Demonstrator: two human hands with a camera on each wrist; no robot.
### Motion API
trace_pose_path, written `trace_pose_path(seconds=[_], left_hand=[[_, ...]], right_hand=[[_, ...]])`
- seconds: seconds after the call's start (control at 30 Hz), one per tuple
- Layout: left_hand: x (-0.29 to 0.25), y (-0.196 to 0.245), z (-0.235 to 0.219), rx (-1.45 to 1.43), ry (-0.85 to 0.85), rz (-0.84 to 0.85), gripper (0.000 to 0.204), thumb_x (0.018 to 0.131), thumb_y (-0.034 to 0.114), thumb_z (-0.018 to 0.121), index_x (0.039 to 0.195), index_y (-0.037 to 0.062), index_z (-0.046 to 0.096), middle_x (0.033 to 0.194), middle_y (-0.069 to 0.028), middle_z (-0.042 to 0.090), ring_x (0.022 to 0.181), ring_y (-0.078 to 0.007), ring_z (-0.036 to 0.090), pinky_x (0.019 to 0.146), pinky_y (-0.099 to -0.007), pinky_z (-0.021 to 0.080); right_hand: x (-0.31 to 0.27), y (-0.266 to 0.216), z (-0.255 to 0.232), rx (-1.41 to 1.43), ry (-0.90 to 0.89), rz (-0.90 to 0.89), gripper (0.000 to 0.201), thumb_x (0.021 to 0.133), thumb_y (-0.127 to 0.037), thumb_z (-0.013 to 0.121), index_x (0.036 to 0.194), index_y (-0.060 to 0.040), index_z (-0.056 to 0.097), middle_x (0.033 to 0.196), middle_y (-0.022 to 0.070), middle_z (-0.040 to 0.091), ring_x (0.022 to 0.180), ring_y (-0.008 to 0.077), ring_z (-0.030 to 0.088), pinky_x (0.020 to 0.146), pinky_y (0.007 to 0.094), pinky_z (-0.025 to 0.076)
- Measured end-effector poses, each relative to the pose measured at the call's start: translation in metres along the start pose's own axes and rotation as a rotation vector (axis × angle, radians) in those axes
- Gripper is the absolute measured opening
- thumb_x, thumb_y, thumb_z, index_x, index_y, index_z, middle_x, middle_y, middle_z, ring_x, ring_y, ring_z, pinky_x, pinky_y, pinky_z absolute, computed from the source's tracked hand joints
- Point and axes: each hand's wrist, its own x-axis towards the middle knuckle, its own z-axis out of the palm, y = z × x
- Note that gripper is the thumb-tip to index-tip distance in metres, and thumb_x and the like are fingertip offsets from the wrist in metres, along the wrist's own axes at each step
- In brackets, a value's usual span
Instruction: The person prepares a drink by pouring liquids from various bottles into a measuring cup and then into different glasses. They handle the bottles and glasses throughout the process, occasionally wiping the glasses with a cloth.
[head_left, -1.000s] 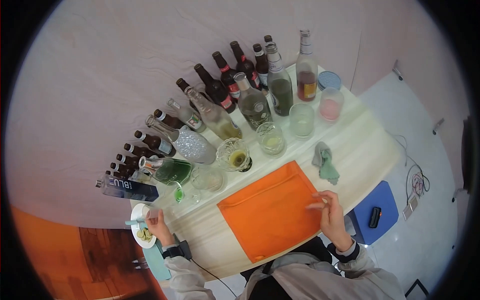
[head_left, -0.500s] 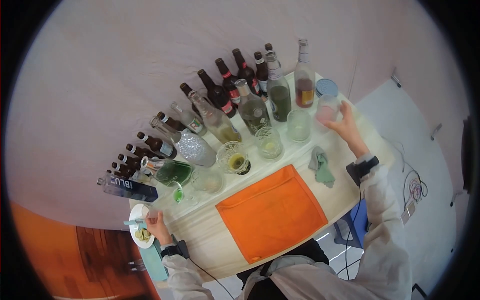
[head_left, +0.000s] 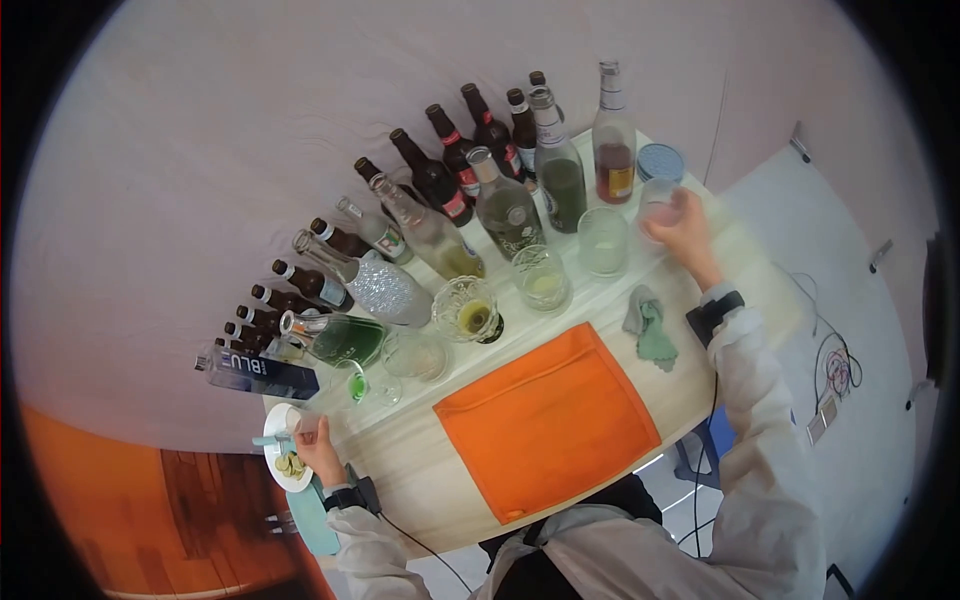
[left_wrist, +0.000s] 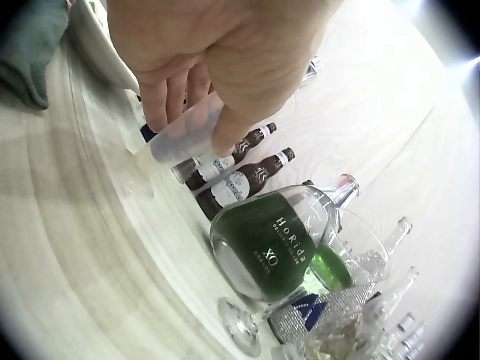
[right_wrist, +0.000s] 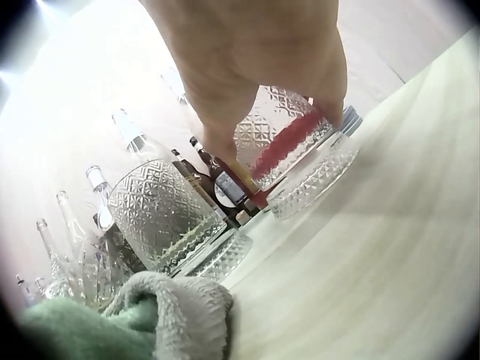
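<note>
Tumbler with pink contents, at the far right end of the bench; right hand clamped round it, thumb on one side, fingers on the other. Patterned wall, thick clear base; cannot tell whether it bears full weight on the wood. Just behind it, a blue-grey disc and a clear bottle of reddish liquid, yellow label. Beside it, toward the middle, a second patterned glass. Nearer the person, a crumpled grey and green cloth. Left hand at the opposite end, thumb and fingers pinching a translucent cup, held tilted. Next to that hand, a white plate bearing pale slices; a teal cloth by the wrist. Beyond the cup, a dark blue bottle lettered "BLU", then a HoRida bottle holding green liquid, a stemmed glass with bright green in the bowl close by. Orange mat lies flat between the hands, near edge toward the person. Farther out: cut-glass goblet, glittery silver bottle, and a row of brown bottles along the back, by the pale wall.
</note>
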Motion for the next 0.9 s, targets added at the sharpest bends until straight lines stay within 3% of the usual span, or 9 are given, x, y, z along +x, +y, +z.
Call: trace_pose_path(seconds=[0.37,0.53,0.7,0.83,0.9], left_hand=[[-0.009,0.034,-0.031,0.021,0.078,0.031,0.057,0.091,-0.001,0.078,0.141,-0.0035,0.049,0.136,-0.0153,0.061,0.121,-0.0245,0.062,0.107,-0.0372,0.049],[-0.030,0.063,-0.034,0.024,0.089,0.038,0.057,0.092,-0.001,0.077,0.142,-0.0040,0.049,0.139,-0.0167,0.058,0.125,-0.0253,0.061,0.108,-0.0374,0.049],[-0.059,0.062,-0.036,-0.056,0.074,0.102,0.057,0.091,-0.002,0.077,0.141,-0.0039,0.050,0.136,-0.0167,0.060,0.122,-0.0254,0.062,0.105,-0.0370,0.051],[-0.115,0.088,-0.018,-0.021,0.064,0.027,0.056,0.088,-0.007,0.078,0.138,-0.0041,0.052,0.131,-0.0159,0.063,0.116,-0.0240,0.065,0.102,-0.0361,0.053],[-0.143,0.096,-0.004,-0.053,0.024,-0.015,0.055,0.085,-0.010,0.079,0.134,-0.0039,0.054,0.127,-0.0157,0.066,0.113,-0.0230,0.067,0.101,-0.0363,0.054]], right_hand=[[0.001,-0.001,-0.001,0.067,-0.039,0.018,0.088,0.071,-0.030,0.094,0.138,0.0037,0.049,0.136,0.0214,0.057,0.126,0.0337,0.058,0.107,0.0410,0.048],[0.000,0.003,-0.002,0.071,-0.066,0.012,0.088,0.072,-0.030,0.094,0.138,0.0046,0.048,0.138,0.0226,0.056,0.128,0.0349,0.057,0.108,0.0409,0.047],[0.004,0.012,-0.001,0.023,-0.090,0.068,0.098,0.071,-0.033,0.095,0.145,0.0066,0.044,0.144,0.0251,0.053,0.134,0.0368,0.055,0.112,0.0415,0.045],[0.009,-0.006,-0.017,-0.011,-0.028,-0.053,0.103,0.075,-0.037,0.093,0.151,0.0076,0.039,0.150,0.0261,0.050,0.138,0.0379,0.052,0.115,0.0429,0.042],[0.020,-0.028,-0.028,-0.123,0.093,-0.201,0.103,0.080,-0.041,0.089,0.153,0.0084,0.036,0.149,0.0271,0.051,0.138,0.0382,0.052,0.117,0.0436,0.040]])
